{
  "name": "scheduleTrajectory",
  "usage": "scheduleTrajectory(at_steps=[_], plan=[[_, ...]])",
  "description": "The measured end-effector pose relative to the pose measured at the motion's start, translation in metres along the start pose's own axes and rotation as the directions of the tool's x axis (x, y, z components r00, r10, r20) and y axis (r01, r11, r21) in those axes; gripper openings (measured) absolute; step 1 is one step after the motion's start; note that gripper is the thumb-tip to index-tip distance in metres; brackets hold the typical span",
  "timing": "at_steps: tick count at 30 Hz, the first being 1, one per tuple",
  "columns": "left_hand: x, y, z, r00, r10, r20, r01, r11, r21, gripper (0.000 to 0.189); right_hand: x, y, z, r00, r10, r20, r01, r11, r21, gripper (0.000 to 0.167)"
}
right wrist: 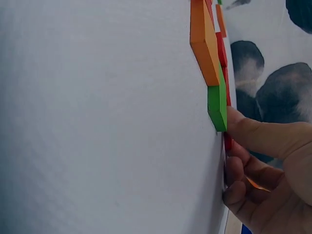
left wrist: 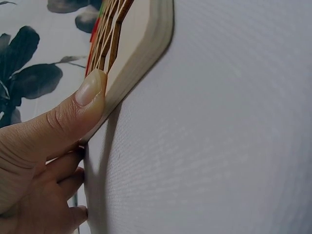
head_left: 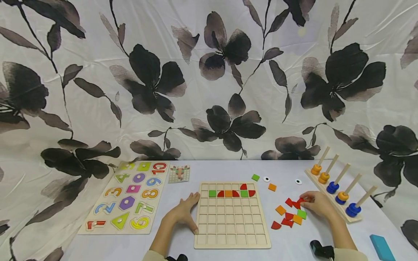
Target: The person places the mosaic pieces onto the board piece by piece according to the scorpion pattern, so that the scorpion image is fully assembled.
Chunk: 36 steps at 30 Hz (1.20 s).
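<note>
A wooden grid board (head_left: 230,219) lies on the white table with red, green and orange pieces in its upper rows. My left hand (head_left: 183,211) is spread along its left edge; in the left wrist view the thumb (left wrist: 73,109) presses the board's side near a corner. At the right, my right hand (head_left: 316,203) pinches a red piece (head_left: 300,200) at the far side of a loose group of pieces. In the right wrist view this red piece (right wrist: 228,142) shows between thumb and fingers, mostly hidden, beside a green square (right wrist: 217,105).
Loose orange squares (head_left: 280,210) and red quarter-circles (head_left: 276,225) lie right of the board. A peg stand with rings (head_left: 333,187) stands behind the right hand. A number puzzle board (head_left: 130,208) and pattern card (head_left: 179,174) lie left; a blue block (head_left: 382,247) lies front right.
</note>
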<state>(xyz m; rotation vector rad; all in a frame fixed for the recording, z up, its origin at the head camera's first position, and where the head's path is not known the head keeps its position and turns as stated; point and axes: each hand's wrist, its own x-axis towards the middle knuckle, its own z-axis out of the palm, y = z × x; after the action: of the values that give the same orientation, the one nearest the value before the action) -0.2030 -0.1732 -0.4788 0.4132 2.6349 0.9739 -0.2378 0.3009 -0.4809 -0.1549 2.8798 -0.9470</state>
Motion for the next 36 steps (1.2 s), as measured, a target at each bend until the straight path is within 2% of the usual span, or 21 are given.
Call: scheduleTrajectory(at_steps=[9, 13, 18, 23, 27, 30, 36], plan=[[-0.001, 0.001, 0.0, 1.0, 0.003, 0.002, -0.003, 1.0, -0.007, 0.12, 0.003, -0.001, -0.007, 0.999, 0.037, -0.005, -0.036, 0.995, 0.093, 0.023], [-0.001, 0.001, 0.0, 1.0, 0.002, 0.004, -0.002, 1.0, -0.006, 0.119, 0.006, -0.01, -0.007, 0.999, -0.002, -0.037, 0.005, 0.996, 0.092, 0.028], [-0.001, 0.001, -0.001, 1.0, -0.003, 0.004, 0.003, 1.0, 0.0, 0.119, 0.02, -0.037, 0.002, 0.996, -0.076, -0.049, 0.083, 0.982, 0.169, 0.029], [-0.001, 0.001, -0.001, 1.0, 0.004, 0.009, -0.004, 1.0, -0.003, 0.119, 0.042, -0.074, 0.021, 0.982, -0.188, 0.013, 0.176, 0.941, 0.29, 0.028], [-0.001, 0.0, -0.001, 1.0, 0.007, 0.012, -0.007, 1.0, -0.008, 0.119, 0.06, -0.105, 0.039, 0.958, -0.278, 0.071, 0.226, 0.883, 0.411, 0.029], [-0.001, 0.0, -0.001, 1.0, 0.009, 0.012, -0.009, 1.0, -0.01, 0.119, 0.07, -0.128, 0.054, 0.937, -0.339, 0.082, 0.263, 0.841, 0.473, 0.028], [0.0, -0.001, 0.0, 1.0, 0.01, 0.008, -0.01, 1.0, -0.002, 0.119, 0.085, -0.17, 0.094, 0.898, -0.433, 0.076, 0.34, 0.795, 0.503, 0.023]])
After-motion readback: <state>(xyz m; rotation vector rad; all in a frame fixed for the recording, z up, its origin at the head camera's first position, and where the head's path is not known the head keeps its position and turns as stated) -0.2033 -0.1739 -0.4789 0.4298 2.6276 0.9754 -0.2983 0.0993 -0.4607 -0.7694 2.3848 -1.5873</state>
